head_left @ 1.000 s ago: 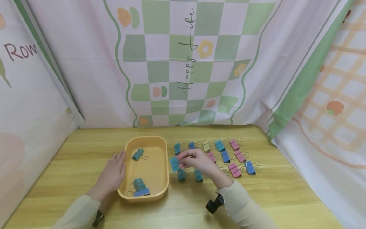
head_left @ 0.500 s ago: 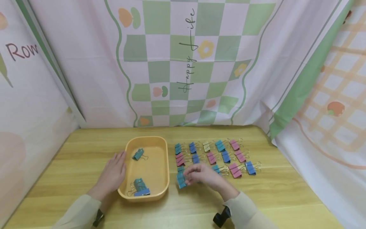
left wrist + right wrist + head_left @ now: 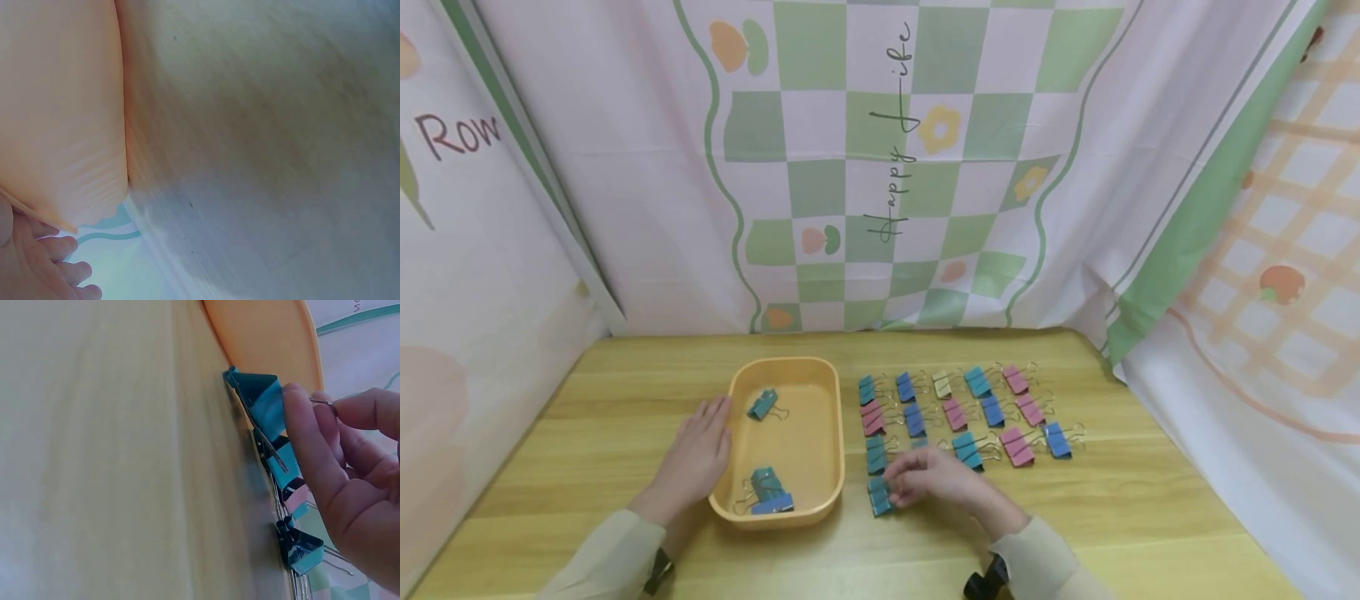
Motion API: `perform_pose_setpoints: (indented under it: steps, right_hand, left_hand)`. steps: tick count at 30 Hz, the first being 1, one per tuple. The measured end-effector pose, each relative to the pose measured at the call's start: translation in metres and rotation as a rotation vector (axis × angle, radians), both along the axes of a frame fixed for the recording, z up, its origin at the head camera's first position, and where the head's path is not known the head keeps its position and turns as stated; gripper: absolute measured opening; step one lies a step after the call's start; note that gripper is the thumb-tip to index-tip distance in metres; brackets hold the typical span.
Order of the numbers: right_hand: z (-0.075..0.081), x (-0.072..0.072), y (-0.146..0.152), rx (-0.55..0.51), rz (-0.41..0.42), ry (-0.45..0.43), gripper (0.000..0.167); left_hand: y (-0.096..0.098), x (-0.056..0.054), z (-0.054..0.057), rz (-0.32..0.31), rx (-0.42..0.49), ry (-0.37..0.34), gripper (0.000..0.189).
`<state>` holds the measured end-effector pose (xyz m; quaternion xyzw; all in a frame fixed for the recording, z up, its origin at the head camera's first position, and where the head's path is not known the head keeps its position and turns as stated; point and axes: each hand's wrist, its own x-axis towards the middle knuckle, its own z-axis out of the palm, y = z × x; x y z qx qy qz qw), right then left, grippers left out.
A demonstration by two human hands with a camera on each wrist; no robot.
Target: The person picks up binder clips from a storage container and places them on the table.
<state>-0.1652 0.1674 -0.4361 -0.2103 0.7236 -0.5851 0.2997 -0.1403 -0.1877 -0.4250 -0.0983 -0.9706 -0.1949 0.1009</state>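
My right hand [image 3: 928,479] pinches a wire handle of a teal binder clip [image 3: 879,497] between thumb and fingertips. In the right wrist view, that teal binder clip [image 3: 259,400] touches or nearly touches the table. It is at the near end of the left column, just in front of another teal clip [image 3: 876,455]. My left hand [image 3: 692,450] rests with extended fingers against the left rim of the yellow tray [image 3: 840,450]. Inside the tray lie a teal clip [image 3: 763,405] at the back and a teal clip [image 3: 766,482] against a blue clip [image 3: 772,503] at the front.
Rows of blue, pink, teal and yellow binder clips cover the table right of the tray, including a pink clip [image 3: 1017,447] and a blue clip [image 3: 1057,440]. Part of one teal clip hides behind my right hand. A patterned curtain [image 3: 880,167] stands behind the table [image 3: 1112,517].
My right hand has carried the teal binder clip toward the near edge, from beside the tray's right rim to the front of the left column. The left hand has stayed put.
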Motion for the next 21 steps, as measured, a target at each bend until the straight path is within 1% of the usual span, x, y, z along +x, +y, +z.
perform_pose_setpoints:
  steps: [10,13,17,21]
  right_hand:
    - [0.000,0.000,0.004,-0.009,0.056,-0.025,0.024]
    - [0.002,0.000,0.005,-0.004,0.068,-0.016,0.024]
    - [0.005,-0.001,0.007,0.033,0.066,0.004,0.024]
    - [0.012,-0.005,0.009,0.077,0.054,0.061,0.022]
  left_hand:
    - [0.000,0.000,0.000,0.002,0.002,-0.009,0.048]
    - [0.000,0.000,0.000,0.003,0.002,-0.010,0.048]
    - [0.000,0.000,0.000,0.004,0.002,-0.011,0.047]
    - [0.000,0.000,0.000,0.005,0.005,-0.015,0.048]
